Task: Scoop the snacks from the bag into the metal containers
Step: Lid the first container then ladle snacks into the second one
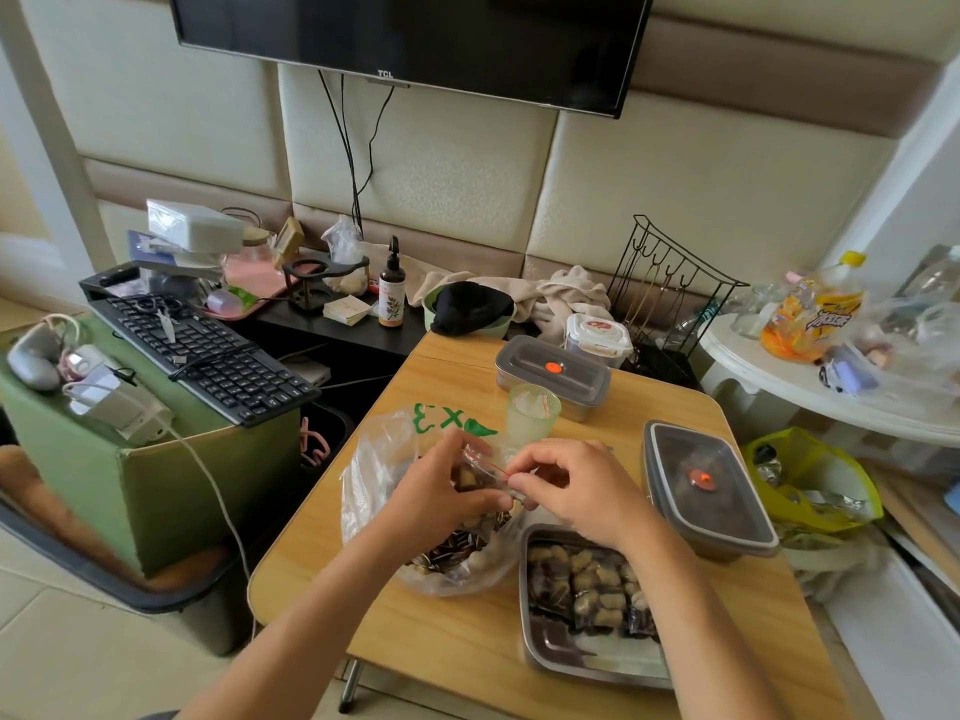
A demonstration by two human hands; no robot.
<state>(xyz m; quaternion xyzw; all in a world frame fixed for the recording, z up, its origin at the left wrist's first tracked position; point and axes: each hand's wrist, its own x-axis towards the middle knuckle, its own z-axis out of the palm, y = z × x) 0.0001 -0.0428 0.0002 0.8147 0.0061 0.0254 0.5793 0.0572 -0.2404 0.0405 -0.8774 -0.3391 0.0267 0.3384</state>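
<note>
Centrally, in the head view, both hands meet over a wooden table [457, 636]. Left hand [441, 491] and right hand [571, 491] each pinch an end of a small clear snack packet [480, 472], fingers curled closed on it; a thin red line crosses the wrapper. The packet's contents show only as pale and dark lumps, partly hidden by the fingers.

Beneath the left hand lies the clear plastic bag [384, 459] with green print, its mouth open; the wrist covers much of its inside, where dark striped seeds and pale pieces are visible near the bottom.

Just beside the bag, toward the right, sits an open metal container [561, 662] holding wrapped snack packets [587, 584]; the right forearm crosses its far right side, and its near edge is blurred.

Two further containers stand closed: one with lid [711, 491] to the right, another lidded container [550, 374] at the table's far end. Each lid bears an orange-red spot whose nature cannot be told. A pale green cup [532, 413] stands between the bag and the far container.

A television [405, 39] on the wall is cut off at the top edge.
</note>
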